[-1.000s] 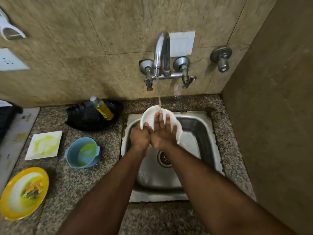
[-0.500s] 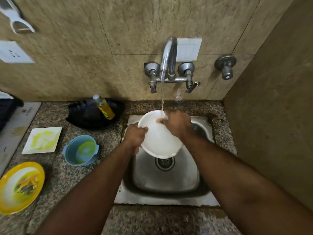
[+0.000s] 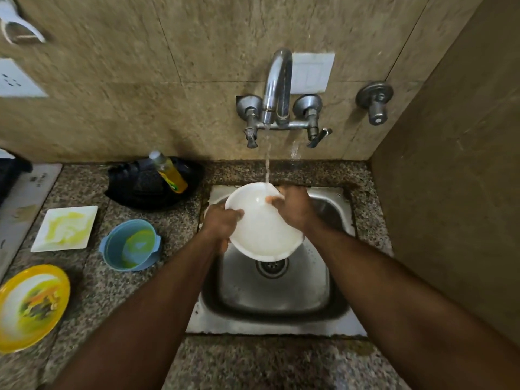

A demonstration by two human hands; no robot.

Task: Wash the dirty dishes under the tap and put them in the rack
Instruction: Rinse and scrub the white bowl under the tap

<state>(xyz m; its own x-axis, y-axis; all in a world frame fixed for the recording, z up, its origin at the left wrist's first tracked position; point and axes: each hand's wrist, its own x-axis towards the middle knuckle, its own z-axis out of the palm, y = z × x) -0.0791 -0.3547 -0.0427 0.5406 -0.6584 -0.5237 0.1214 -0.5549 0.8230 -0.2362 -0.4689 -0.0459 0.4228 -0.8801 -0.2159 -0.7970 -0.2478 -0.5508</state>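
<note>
Head view
My left hand (image 3: pixel 222 223): it grips the left rim of the white bowl (image 3: pixel 261 235), thumb over the edge, fingers curled beneath.
My right hand (image 3: pixel 292 209): curled over the bowl's far right rim, fingertips (image 3: pixel 271 199) inside it, where the water lands.
White bowl: held between my two hands above the steel sink (image 3: pixel 318 299), tilted toward me, just over the drain (image 3: pixel 271 267).
Tap (image 3: pixel 277 88): on the wall beyond my hands, running; its stream falls onto the bowl's far edge.
Left of my left hand, on the tabletop (image 3: pixel 92 277): a blue cup (image 3: pixel 130 244) smeared yellow-green inside, a white square plate (image 3: pixel 66 228) with yellow smears farther left, a yellow plate (image 3: pixel 31 305) with food scraps nearest me.
Beyond the cup: a black rack (image 3: pixel 152 184) with a bottle of yellow dish soap (image 3: pixel 168 171) leaning in it.
</note>
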